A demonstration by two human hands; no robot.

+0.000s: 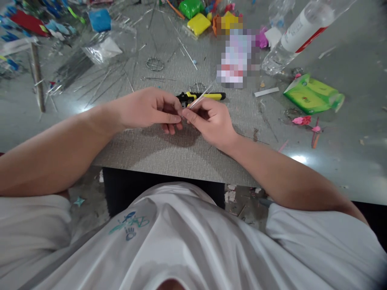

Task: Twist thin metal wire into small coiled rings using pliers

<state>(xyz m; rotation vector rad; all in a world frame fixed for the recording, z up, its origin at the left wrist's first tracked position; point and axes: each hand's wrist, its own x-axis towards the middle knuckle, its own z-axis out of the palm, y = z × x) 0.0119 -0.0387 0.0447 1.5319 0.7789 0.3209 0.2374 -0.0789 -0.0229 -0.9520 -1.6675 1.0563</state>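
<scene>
Close to the table's front edge, my left hand (154, 106) and my right hand (213, 121) meet fingertip to fingertip. Between the right thumb and forefinger runs a thin, straight metal wire (202, 96), slanting up and to the right. The left thumb and forefinger are pinched at its lower end, where the fingers cover most of what they hold. Just behind the hands lie pliers (211, 96) with yellow and black handles, their jaws partly hidden by the left fingers. A small round wire piece (198, 87) rests behind the pliers.
A bundle of loose wires (72, 66) spreads at the left beside a brown stick (37, 78). Another wire disc (155, 64) lies farther back. Toward the right are a plastic bottle (302, 34), a green tissue pack (313, 94) and pink clay bits (301, 120). Yellow clay (198, 25) sits behind.
</scene>
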